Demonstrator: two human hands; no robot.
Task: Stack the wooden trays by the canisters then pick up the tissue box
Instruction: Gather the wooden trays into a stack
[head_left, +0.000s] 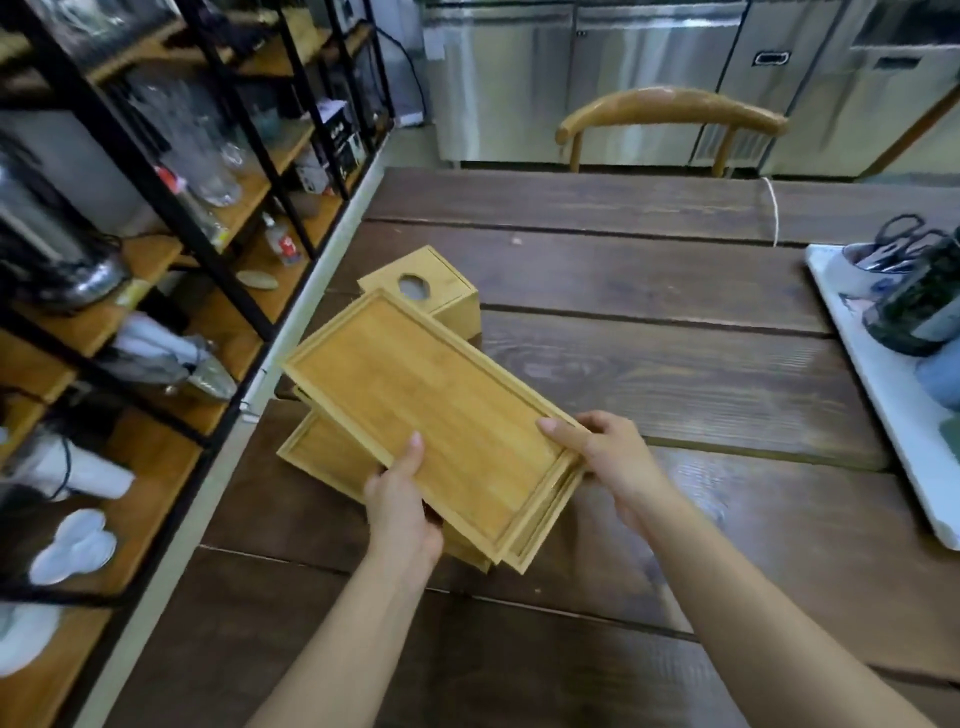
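Observation:
I hold a stack of light wooden trays (431, 410) tilted above the dark table. My left hand (402, 504) grips the stack's near long edge, thumb on the top tray. My right hand (602, 449) grips its right short end, where a second tray edge (545, 535) shows under the top one. Another wooden tray (324, 454) lies on the table below, mostly hidden by the stack. A wooden tissue box (423, 283) with a round hole on top stands just beyond the trays. A dark canister (917, 306) lies on a white tray (893, 410) at the right.
The plank table (649, 291) runs from the left shelf to the right edge. Black metal shelving (150, 208) with glasses and dishes stands close on the left. A wooden chair (670, 111) sits at the far side. A cup with scissors (883, 254) is on the white tray.

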